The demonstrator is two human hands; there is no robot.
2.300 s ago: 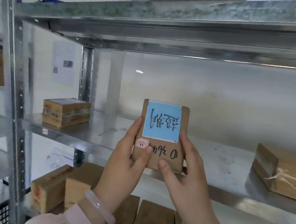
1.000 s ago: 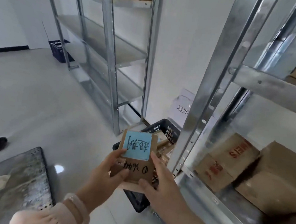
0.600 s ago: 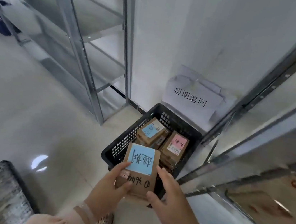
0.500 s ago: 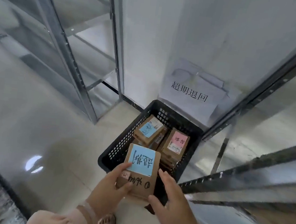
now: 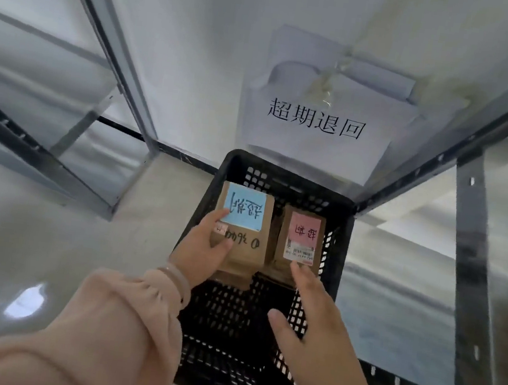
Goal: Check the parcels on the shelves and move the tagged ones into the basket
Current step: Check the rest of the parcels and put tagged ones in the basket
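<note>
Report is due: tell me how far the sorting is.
Done: a pink-tagged parcel lies in the basket. In hand: the left hand grips the blue-tagged parcel inside it; right hand open. Left: letting go; shelf parcels are out of view.

— Where is there room in the black plastic lattice basket [image 5: 286, 183]?
— Its near half lies bare, open from above. The far half is filled: brown cardboard parcel with a blue tag [image 5: 247, 223] beside brown cardboard parcel with a pink tag [image 5: 300, 237].
— The sides?
— Grey metal rack frame [image 5: 467, 252] stands close right; pale glossy floor [image 5: 63, 232] lies open left.
</note>
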